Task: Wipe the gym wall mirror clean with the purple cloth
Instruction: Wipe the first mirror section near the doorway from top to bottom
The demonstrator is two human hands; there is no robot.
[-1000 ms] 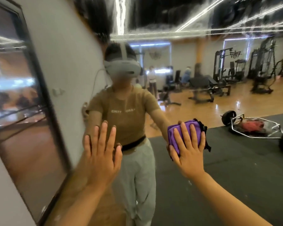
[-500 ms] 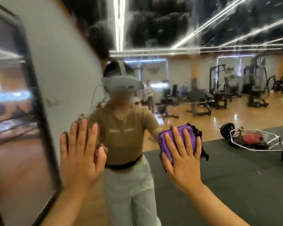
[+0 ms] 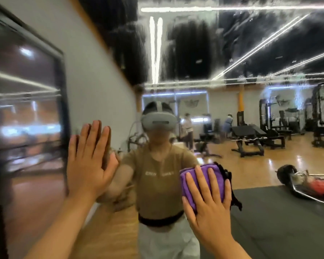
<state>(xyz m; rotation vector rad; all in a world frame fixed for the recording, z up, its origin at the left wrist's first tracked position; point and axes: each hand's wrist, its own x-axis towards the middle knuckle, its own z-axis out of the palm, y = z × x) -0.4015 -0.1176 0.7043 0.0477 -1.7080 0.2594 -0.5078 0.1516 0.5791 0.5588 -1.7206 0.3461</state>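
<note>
Item: folded soft purple microfibre cloth (image 3: 202, 182), lower centre-right of frame, likely light and pliant, best pressed flat under the spread-fingered right hand (image 3: 208, 208) against the streaked wall mirror (image 3: 251, 53); left hand (image 3: 88, 165) flat, fingers straight, holding nothing.

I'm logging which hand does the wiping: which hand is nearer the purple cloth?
Right. The right hand presses flat on the purple cloth against the mirror; the left hand rests bare on the glass, off to the cloth's left.
</note>
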